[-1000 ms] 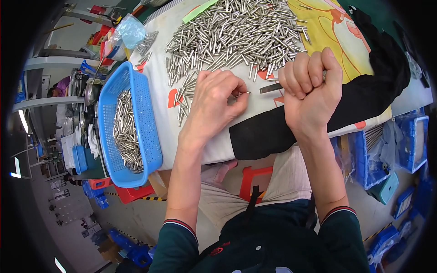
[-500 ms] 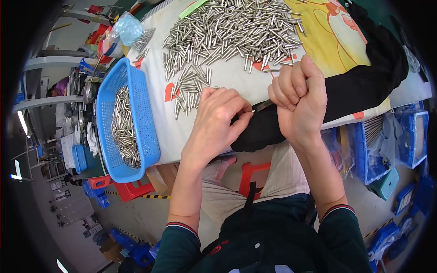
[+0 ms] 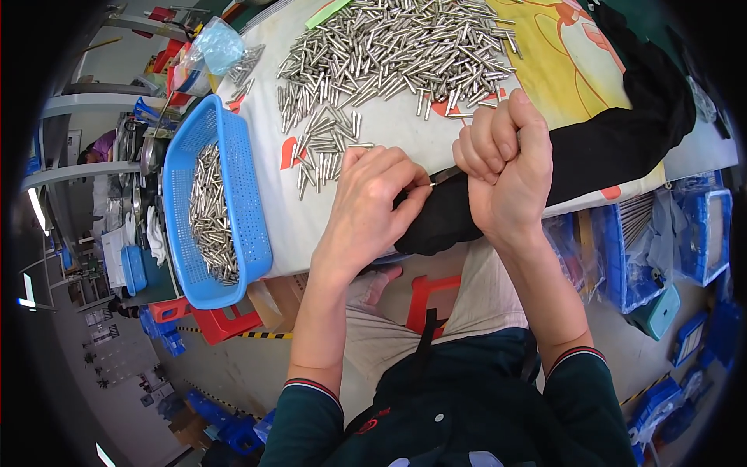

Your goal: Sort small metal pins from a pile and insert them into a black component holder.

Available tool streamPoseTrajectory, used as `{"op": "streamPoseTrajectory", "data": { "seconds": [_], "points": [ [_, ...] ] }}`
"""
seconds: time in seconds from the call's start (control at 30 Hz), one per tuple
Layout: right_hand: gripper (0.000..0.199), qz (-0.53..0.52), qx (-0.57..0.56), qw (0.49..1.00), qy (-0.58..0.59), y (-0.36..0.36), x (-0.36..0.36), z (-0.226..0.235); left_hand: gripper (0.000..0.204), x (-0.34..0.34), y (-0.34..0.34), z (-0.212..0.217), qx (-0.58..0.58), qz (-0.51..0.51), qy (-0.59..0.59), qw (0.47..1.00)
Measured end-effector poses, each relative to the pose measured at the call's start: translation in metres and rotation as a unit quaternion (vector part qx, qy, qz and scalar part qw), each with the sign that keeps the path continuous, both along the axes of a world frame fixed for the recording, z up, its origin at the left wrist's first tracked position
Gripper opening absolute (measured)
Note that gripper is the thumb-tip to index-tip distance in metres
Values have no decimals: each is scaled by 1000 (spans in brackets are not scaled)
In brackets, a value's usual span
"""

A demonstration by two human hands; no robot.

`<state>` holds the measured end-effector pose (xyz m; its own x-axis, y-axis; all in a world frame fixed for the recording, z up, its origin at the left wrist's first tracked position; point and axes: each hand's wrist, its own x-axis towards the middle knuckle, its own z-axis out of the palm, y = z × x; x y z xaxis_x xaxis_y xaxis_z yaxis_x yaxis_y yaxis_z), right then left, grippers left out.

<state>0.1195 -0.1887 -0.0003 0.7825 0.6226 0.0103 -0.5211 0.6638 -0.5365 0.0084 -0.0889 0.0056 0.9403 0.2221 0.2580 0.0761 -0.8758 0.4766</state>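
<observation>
My left hand (image 3: 372, 201) is closed in a pinch at the near edge of the table. Between its thumb and forefinger pokes the bright tip of a small metal pin (image 3: 432, 184); the rest is hidden by the fingers. My right hand (image 3: 510, 167) makes a fist around a narrow, dark, flat blade-like tool (image 3: 445, 175), whose handle is concealed. The blade's end lies close to the pin tip; whether they touch I cannot tell. Beneath both hands stretches a black cloth (image 3: 599, 156). A large heap of similar metal pins (image 3: 389, 54) covers the far side of the table.
A blue perforated basket (image 3: 247, 194) holding many pins stands at the table's left edge. The white patterned tablecloth (image 3: 299, 226) lies under everything. Blue crates (image 3: 634, 249) sit below at right. A red stool (image 3: 428, 300) shows near my legs. Behind the basket rests a clear bag (image 3: 218, 47).
My right fist has shifted slightly left and up, bringing the blade nearer to the left fingertips. The left hand has hardly moved and keeps its pinch.
</observation>
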Motion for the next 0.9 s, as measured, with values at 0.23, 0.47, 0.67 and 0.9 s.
{"op": "streamPoseTrajectory", "data": {
  "seconds": [0.23,0.47,0.67,0.9],
  "points": [
    [45,-11,-11,1000,-17,2,-6,4,9,-1,-3,-1,-7,6,-9,1000],
    [44,-17,-63,986,-153,7,-22,5,10,-2,-1,-8,-9,0,-40,999],
    [43,-56,-89,961,-257,5,-29,-1,12,-2,-3,-8,10,2,-52,999],
    [43,2,-38,998,-58,-3,0,-8,12,-28,21,0,119,148,-87,978]
  ]
}}
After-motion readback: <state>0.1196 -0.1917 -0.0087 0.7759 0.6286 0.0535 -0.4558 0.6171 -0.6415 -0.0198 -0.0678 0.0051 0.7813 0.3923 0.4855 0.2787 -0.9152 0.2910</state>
